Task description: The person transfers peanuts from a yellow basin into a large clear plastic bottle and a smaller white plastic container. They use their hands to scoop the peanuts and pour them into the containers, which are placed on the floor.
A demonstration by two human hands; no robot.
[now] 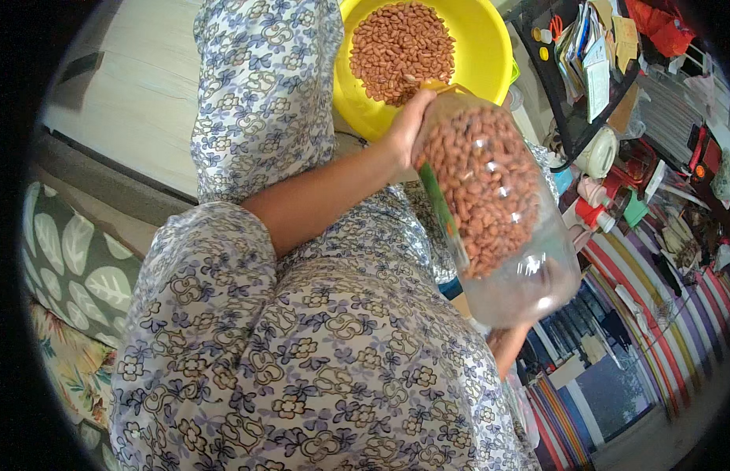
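Observation:
A large clear plastic jar [483, 200], partly filled with reddish-brown peanuts [488, 176], is tilted with its mouth towards a yellow plastic basin [480, 47]. My left hand [411, 125] grips the jar around its neck, beside the orange-yellow rim. Under the jar's base is my right hand [511, 340], mostly hidden behind the cloudy plastic, with the wrist showing below. More peanuts [400, 50] lie heaped in the basin, close under the jar's mouth. A green label strip shows along the jar's left side.
A black shelf [568, 126] with papers [597, 70] and orange-handled scissors [556, 27] stands at the upper right. Cups, containers and striped cloth [641, 294] crowd the right side. Leaf-patterned fabric [82, 265] lies at the left. My legs, in floral cloth [265, 88], extend beside the basin.

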